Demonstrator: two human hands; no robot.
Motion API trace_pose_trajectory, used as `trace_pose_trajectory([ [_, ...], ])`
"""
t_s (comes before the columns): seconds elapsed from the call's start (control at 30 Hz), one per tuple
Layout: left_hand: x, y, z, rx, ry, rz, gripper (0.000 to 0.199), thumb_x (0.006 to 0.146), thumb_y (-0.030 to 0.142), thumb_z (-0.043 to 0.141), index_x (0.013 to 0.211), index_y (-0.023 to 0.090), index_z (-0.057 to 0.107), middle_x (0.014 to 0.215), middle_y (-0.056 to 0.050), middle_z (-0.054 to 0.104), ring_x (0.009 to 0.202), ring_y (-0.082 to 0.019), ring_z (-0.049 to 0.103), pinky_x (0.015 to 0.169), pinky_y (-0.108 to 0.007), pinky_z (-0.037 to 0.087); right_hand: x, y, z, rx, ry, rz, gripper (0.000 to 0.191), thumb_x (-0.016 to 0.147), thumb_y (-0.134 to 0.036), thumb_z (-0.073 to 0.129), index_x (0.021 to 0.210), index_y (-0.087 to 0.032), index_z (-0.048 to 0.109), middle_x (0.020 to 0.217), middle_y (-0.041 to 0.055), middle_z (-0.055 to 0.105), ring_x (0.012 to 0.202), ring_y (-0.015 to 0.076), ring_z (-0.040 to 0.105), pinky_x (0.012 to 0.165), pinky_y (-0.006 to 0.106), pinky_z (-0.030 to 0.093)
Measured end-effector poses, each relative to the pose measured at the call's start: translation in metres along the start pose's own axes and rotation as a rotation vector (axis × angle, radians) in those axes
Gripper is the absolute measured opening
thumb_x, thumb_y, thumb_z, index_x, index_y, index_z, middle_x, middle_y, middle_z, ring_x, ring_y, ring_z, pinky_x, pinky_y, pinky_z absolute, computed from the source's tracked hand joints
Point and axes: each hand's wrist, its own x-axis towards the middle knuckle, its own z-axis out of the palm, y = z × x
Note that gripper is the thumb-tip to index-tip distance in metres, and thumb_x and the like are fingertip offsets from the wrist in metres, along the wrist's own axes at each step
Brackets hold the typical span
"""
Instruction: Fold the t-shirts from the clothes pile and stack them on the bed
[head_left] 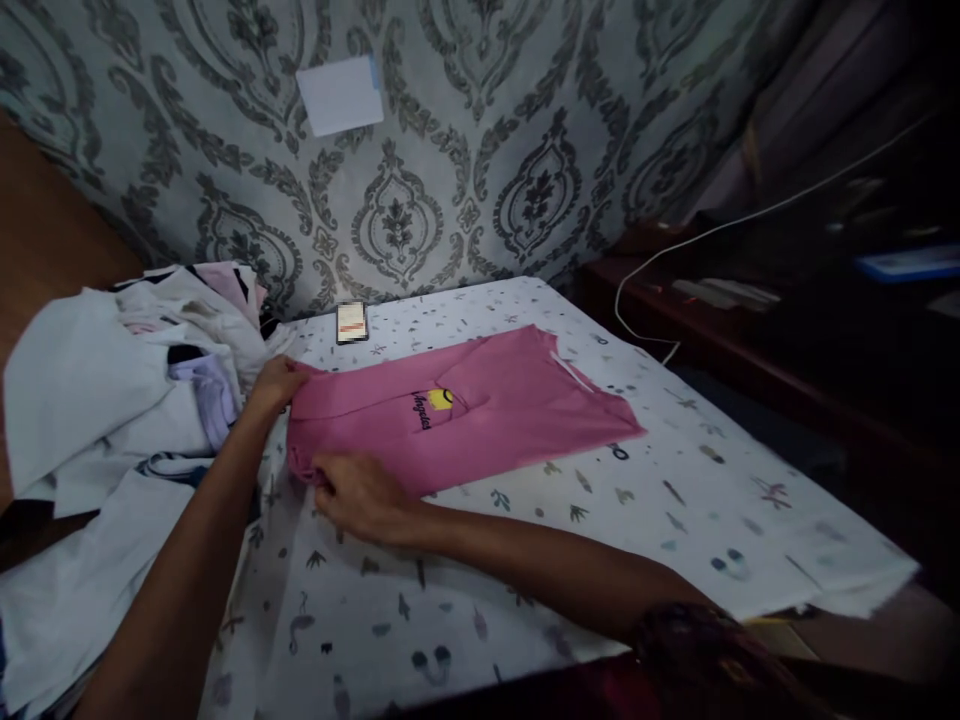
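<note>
A pink T-shirt (517, 390) lies partly folded on a white patterned cloth, its neckline toward the right and a yellow print with dark lettering near its middle. My left hand (277, 384) pinches the far left corner of the shirt. Nearer to me, my right hand (364, 495) has its fingers curled on the near left corner, where the fabric is bunched. Both thumbs are partly hidden by the cloth and the fingers.
On the left is a heap of white and pale clothes (97, 370). A phone (352, 323) lies at the back of the patterned cloth (465, 600). White paper (341, 97) hangs on the wall. Along the right, a pale cable (701, 237) runs over a dark red piece of furniture (637, 290).
</note>
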Motion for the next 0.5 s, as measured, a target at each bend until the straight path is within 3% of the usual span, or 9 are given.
trace_pose_trajectory([
  [0.1,-0.002,0.035,0.004,-0.214,-0.015,0.066,0.038,0.067,0.025,0.059,0.105,0.02,0.056,0.06,0.007,0.051,0.046,-0.011,0.045,0.043,-0.02,0.032,-0.013,0.018,-0.018,0.404,0.198,0.126,0.006,0.075,-0.015,0.056,0.075,-0.02,0.053,0.068,-0.0051,0.054,0.064,0.0113,0.05,0.056,0.021,0.036],
  [0.17,-0.003,0.064,0.013,-0.391,-0.1,0.109,0.044,0.066,0.023,0.061,0.109,0.021,0.058,0.057,0.01,0.047,0.041,-0.008,0.039,0.04,-0.018,0.027,-0.026,0.033,-0.029,0.66,0.287,0.166,0.01,0.07,-0.013,0.056,0.071,-0.02,0.05,0.063,-0.0075,0.047,0.06,0.009,0.046,0.055,0.019,0.035],
  [0.23,-0.005,0.091,0.029,-0.471,-0.223,0.098,0.037,0.066,0.022,0.064,0.104,0.02,0.061,0.053,0.01,0.044,0.038,-0.007,0.038,0.039,-0.017,0.026,-0.042,0.048,-0.039,0.887,0.338,0.246,0.01,0.069,-0.015,0.058,0.072,-0.021,0.05,0.061,-0.0088,0.047,0.056,0.0082,0.047,0.055,0.019,0.038],
  [0.33,-0.006,0.12,0.066,-0.452,-0.355,0.032,0.021,0.068,0.024,0.07,0.086,0.017,0.062,0.051,0.007,0.051,0.041,-0.008,0.048,0.042,-0.018,0.035,-0.067,0.068,-0.054,1.142,0.385,0.451,0.011,0.069,-0.014,0.061,0.076,-0.019,0.054,0.063,-0.0074,0.057,0.055,0.0085,0.055,0.059,0.021,0.049],
  [0.4,-0.004,0.131,0.092,-0.407,-0.4,0.001,0.017,0.069,0.025,0.073,0.076,0.016,0.06,0.051,0.003,0.056,0.042,-0.009,0.052,0.045,-0.019,0.04,-0.081,0.076,-0.063,1.236,0.39,0.555,0.011,0.068,-0.01,0.062,0.076,-0.017,0.057,0.065,-0.0047,0.061,0.056,0.0092,0.06,0.063,0.024,0.055],
  [0.5,0.0,0.136,0.119,-0.336,-0.439,-0.035,0.021,0.073,0.028,0.073,0.065,0.016,0.057,0.05,0.0,0.057,0.042,-0.01,0.052,0.044,-0.02,0.039,-0.092,0.082,-0.072,1.3,0.362,0.587,0.011,0.069,-0.005,0.062,0.074,-0.015,0.061,0.063,-0.003,0.062,0.055,0.0095,0.063,0.064,0.024,0.059],
])
